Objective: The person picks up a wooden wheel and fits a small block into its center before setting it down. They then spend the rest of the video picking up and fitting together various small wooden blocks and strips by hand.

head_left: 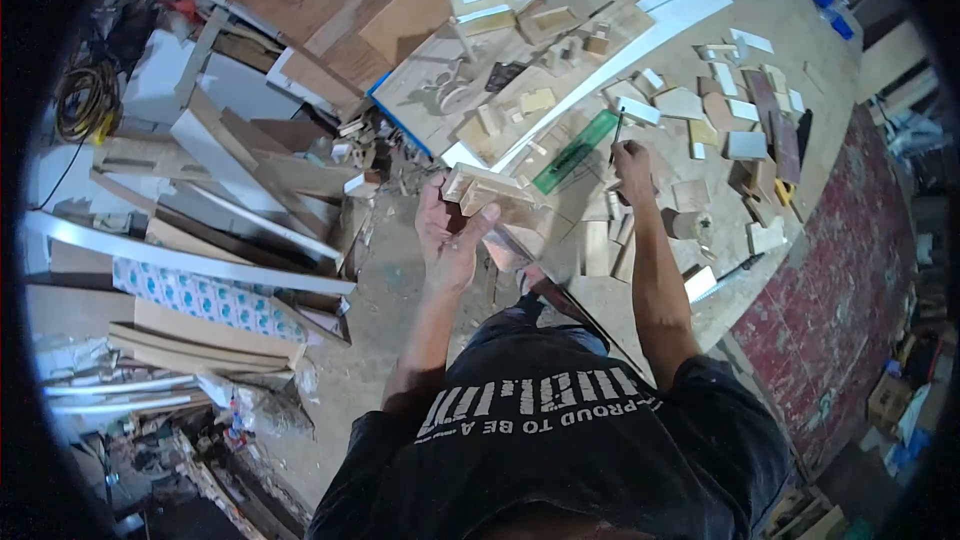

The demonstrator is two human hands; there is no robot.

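My left hand (447, 238) grips a small wooden box-like piece (490, 186), thumb on its near side and fingers behind it, at the front left edge of the table. My right hand (633, 170) is closed around a thin dark stick like a pencil (619, 123), which points up and away from me. Between the two hands a green transparent ruler (574, 153) lies on the table, apart from both. Short wooden strips (596, 248) lie just under my right forearm.
Many wood and white offcuts (745, 145) cover the table's right side. A board (440, 90) with small wooden parts lies at the back left. Long white strips (690, 5) stretch across the far side. Stacked panels and planks (230, 270) crowd the floor on the left.
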